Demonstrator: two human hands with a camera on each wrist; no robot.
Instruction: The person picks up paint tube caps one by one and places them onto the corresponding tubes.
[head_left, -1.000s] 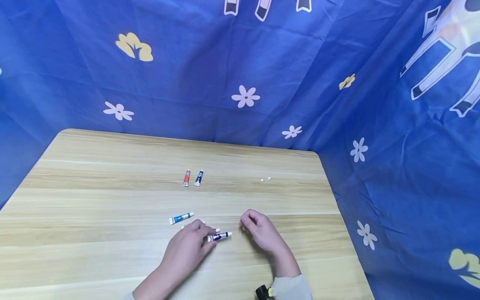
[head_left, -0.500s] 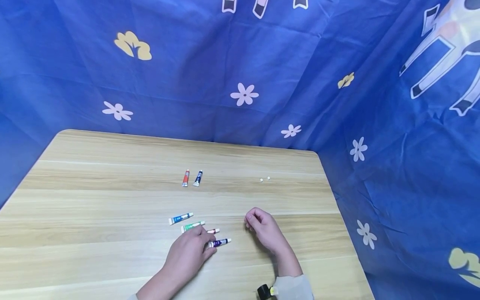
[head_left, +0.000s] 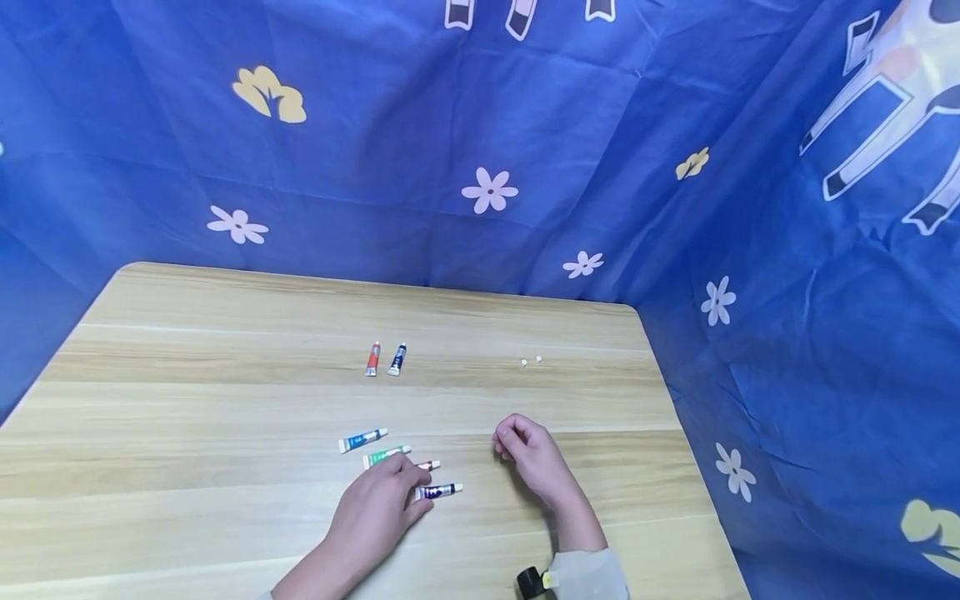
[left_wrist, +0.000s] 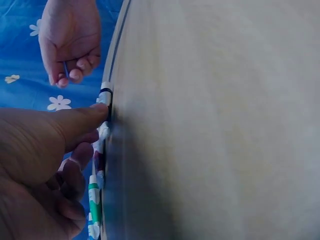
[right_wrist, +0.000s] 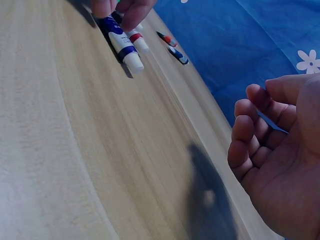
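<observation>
In the head view my left hand [head_left: 378, 504] is low over the table, holding the crimped end of a purple paint tube [head_left: 441, 492] between thumb and fingers. The tube's white cap points right. Partly hidden by that hand is a dark red paint tube [head_left: 428, 466], and a green paint tube [head_left: 387, 455] lies just beyond it. A blue paint tube [head_left: 363, 440] is farther back. My right hand [head_left: 534, 458] hovers to the right, fingers loosely curled and thumb near the index finger; the right wrist view shows nothing in it.
Toward the back lie an orange-red paint tube [head_left: 372, 359] and a navy paint tube [head_left: 397, 359], side by side. Two small white pieces [head_left: 531, 361] sit right of them. A patterned blue cloth [head_left: 360, 167] hangs behind and beside the wooden table [head_left: 187, 375].
The left hand has lowered the purple tube slightly toward the near side, and the green tube has come into sight. The right hand has drawn a little to the right.
</observation>
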